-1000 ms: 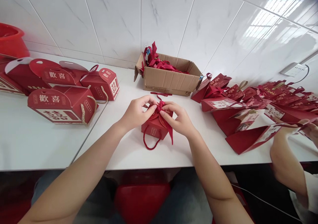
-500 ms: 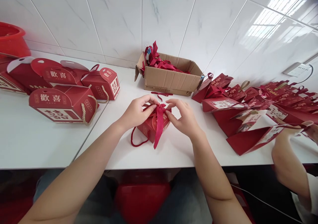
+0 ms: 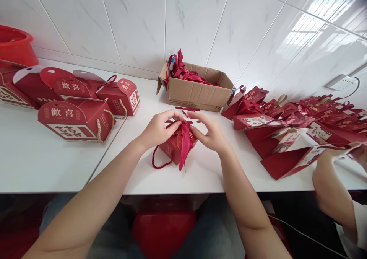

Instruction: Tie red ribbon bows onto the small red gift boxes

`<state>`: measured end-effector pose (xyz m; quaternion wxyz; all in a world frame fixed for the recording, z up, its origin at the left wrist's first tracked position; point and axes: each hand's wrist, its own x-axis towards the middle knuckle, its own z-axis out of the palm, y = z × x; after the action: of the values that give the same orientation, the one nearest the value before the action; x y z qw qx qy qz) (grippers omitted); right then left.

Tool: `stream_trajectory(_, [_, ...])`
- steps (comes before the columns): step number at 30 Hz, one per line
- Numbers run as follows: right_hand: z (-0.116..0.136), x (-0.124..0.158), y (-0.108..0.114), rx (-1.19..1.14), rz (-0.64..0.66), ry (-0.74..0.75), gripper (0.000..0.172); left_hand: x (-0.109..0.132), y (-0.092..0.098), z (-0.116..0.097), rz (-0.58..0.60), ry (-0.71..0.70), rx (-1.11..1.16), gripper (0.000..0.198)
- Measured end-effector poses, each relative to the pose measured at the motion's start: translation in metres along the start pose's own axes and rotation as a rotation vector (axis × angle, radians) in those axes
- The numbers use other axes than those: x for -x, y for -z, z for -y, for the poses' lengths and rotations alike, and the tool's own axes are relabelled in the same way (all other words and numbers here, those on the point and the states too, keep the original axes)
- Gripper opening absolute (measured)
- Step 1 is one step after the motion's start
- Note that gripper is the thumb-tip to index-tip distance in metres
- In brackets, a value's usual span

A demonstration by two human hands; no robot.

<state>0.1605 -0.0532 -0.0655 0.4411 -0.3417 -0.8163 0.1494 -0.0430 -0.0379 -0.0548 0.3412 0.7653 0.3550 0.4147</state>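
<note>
A small red gift box [image 3: 175,149] with a dark red ribbon [image 3: 186,142] and a red cord handle [image 3: 157,162] sits on the white table [image 3: 200,171] near its front edge. My left hand [image 3: 158,129] pinches the ribbon at the top of the box. My right hand [image 3: 210,134] hovers at the box's right side with fingers spread, its fingertips close to the ribbon knot.
A cardboard box [image 3: 196,90] of red ribbons stands behind. Larger red gift boxes [image 3: 76,119] lie at the left, with a red basin [image 3: 14,44] in the corner. A pile of flat red bags [image 3: 289,131] covers the right, where another person's hand [image 3: 329,167] holds one.
The small box has turned and shifted slightly left, its cord handle swinging left. The ribbon tail now hangs down the front. My right hand has let go and spread its fingers.
</note>
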Motion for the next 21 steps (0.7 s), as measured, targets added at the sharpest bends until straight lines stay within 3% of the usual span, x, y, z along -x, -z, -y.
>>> stream_trajectory(5, [-0.002,0.0,-0.006,0.096,-0.053,0.122,0.023,0.002,0.004,0.001,-0.02,-0.06,-0.07,0.018])
stream_trajectory(12, [0.005,0.006,0.006,0.188,0.029,0.195,0.037,0.005,0.015,0.002,-0.056,-0.211,-0.303,0.024])
stream_trajectory(21, [0.008,0.006,0.0,0.252,0.037,0.193,0.038,0.005,0.019,0.004,-0.043,-0.269,-0.364,0.03])
